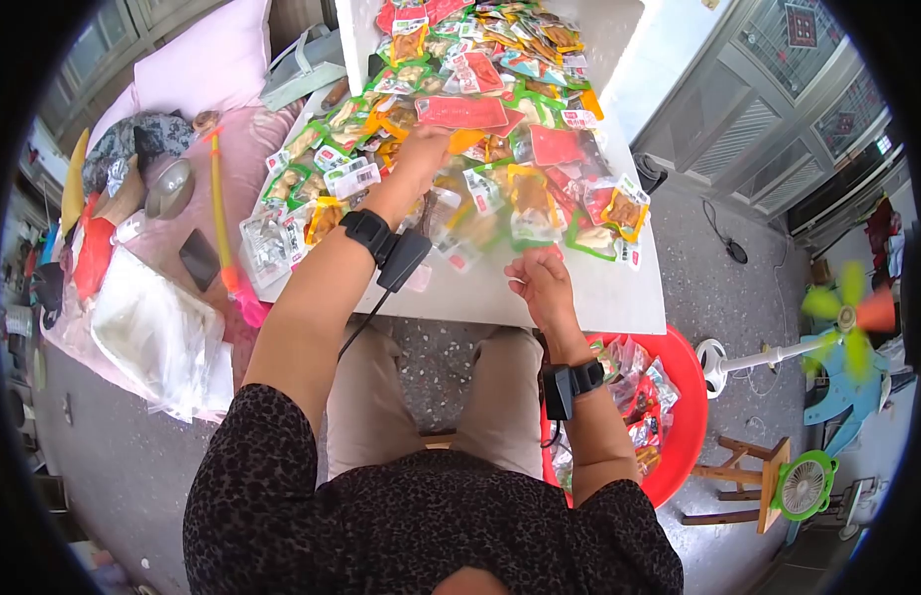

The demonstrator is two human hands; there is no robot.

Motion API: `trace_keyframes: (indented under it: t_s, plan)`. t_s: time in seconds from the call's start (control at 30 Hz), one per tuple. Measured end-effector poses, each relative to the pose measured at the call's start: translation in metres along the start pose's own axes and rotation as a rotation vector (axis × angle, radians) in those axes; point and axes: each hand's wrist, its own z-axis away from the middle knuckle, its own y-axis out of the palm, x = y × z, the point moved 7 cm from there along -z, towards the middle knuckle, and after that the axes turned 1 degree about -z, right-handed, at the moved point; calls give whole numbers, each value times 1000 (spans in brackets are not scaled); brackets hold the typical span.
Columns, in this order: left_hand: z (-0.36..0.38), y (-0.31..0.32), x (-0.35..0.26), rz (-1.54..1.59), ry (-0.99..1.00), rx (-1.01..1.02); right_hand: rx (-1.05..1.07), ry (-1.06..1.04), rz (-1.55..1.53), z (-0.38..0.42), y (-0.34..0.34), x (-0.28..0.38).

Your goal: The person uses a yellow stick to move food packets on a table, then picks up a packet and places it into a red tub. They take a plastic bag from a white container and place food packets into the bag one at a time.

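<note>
A heap of sealed snack packets [411, 77] in green, yellow and red covers a white table [619, 307]. My left hand [421, 159] reaches into the heap, its fingers closed at a yellow-edged packet [467, 140]; the fingertips are partly hidden. My right hand [543, 285] is over the table's near edge, fingers loosely bent and apart, with nothing visible in them. Just beyond it, a motion-blurred clear packet [480, 234] lies between my hands. A yellow-bordered packet with brown food [530, 194] and a green-edged packet [594, 238] are close to my right hand.
A red tub [687, 416] holding more packets stands on the floor beside my right leg. Left of the table, a pink-covered surface [257, 129] bears a bag, a dark phone-like slab [200, 260] and plastic sheeting [158, 327]. Fans and a wooden stool [743, 476] stand at right.
</note>
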Motion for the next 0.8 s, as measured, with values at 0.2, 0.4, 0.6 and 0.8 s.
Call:
trace_keyframes:
  t_s: [0.2,0.4,0.6,0.8]
  plan:
    - [48,-3,-17,20,-11,-11,15,-1,-5,0,30,5]
    - [80,-5,-9,96,39,8,95,25,-146,-12,49,0]
    - [137,8,10,117,-52,20,394,-69,-226,-37,79,5]
    - [169,15,54,113,-61,186,286,-45,-303,-30,78,7]
